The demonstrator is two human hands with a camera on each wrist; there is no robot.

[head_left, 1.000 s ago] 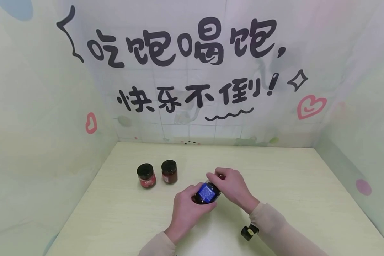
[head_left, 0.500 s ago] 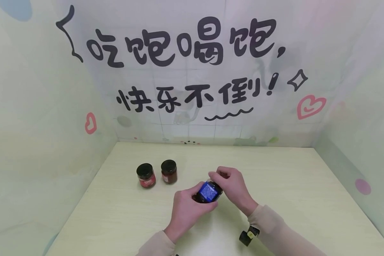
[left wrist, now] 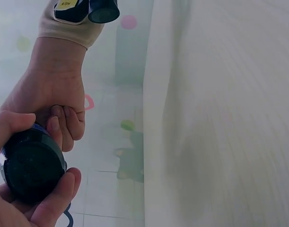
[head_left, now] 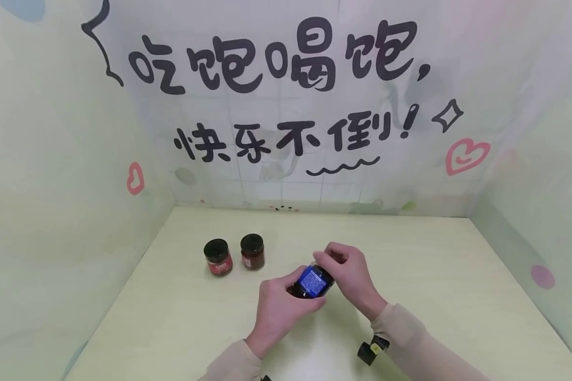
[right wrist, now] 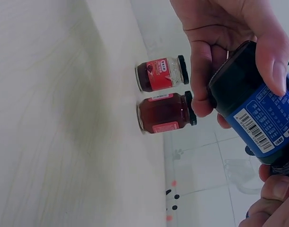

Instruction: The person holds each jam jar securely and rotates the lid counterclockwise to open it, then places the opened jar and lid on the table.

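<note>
A dark glass jar with a blue label (head_left: pixel 312 281) is held tilted above the table between both hands. My left hand (head_left: pixel 278 312) grips it round its base end, thumb and fingers on either side. My right hand (head_left: pixel 352 275) has its fingers curled at the lid end and covers most of that end. In the left wrist view the jar's dark round base (left wrist: pixel 33 165) faces the camera. The right wrist view shows the barcode side of the blue label (right wrist: pixel 265 123), with the left thumb on the glass.
Two dark-lidded jars stand upright at the back left: a red-labelled jar (head_left: pixel 218 257) and a dark red jar (head_left: pixel 252 252). The pale table (head_left: pixel 181 317) is bordered by printed cloth walls (head_left: pixel 276 106) at the back and sides.
The jar and both hands have shifted slightly right and up. The right hand has turned a little at the lid end. The two standing jars have stayed put; the head view has tilted slightly.
</note>
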